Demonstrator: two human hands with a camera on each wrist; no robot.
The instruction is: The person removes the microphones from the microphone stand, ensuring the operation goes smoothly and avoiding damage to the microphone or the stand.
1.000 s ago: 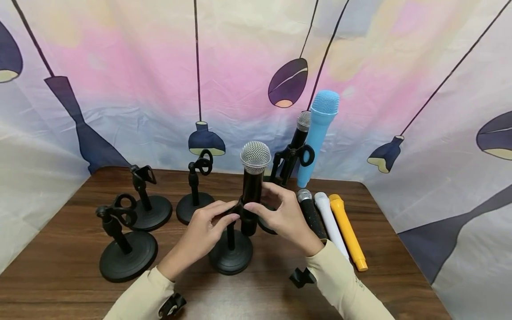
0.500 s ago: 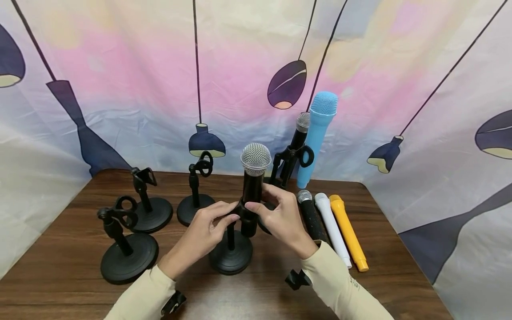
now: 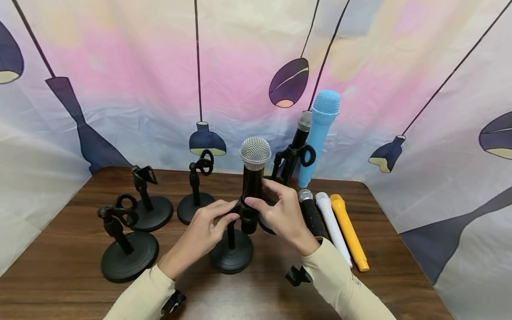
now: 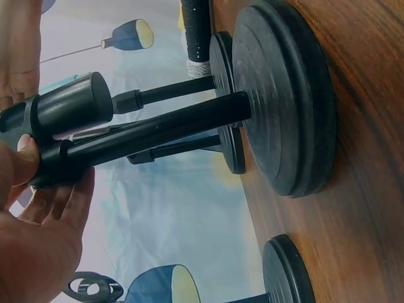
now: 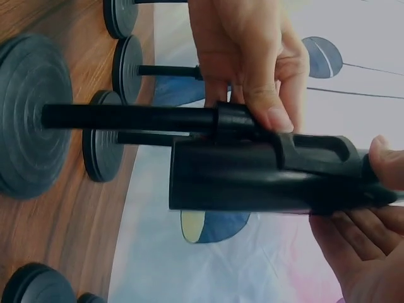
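Note:
A black microphone (image 3: 253, 182) with a silver mesh head stands nearly upright in the clip of a black desk stand (image 3: 231, 253). My right hand (image 3: 284, 213) holds its body, thumb in front and fingers behind. With thumb and fingers, my left hand (image 3: 206, 226) pinches the stand's clip joint at the top of the post. The left wrist view shows the microphone's lower end (image 4: 76, 104) sticking out beside the post. In the right wrist view the clip's arm (image 5: 319, 154) lies along the microphone body. Part of the clip is hidden by my fingers.
Three black stands with bare clips, one with a round base (image 3: 130, 258), stand left. Behind, another stand holds a black microphone (image 3: 296, 140); a blue microphone (image 3: 318, 133) is upright beside it. Black (image 3: 312, 215), white (image 3: 334, 229) and yellow (image 3: 350, 233) microphones lie right.
The microphone and my right hand sit slightly higher than before. My left hand keeps its place on the clip joint, and the stand base has not moved.

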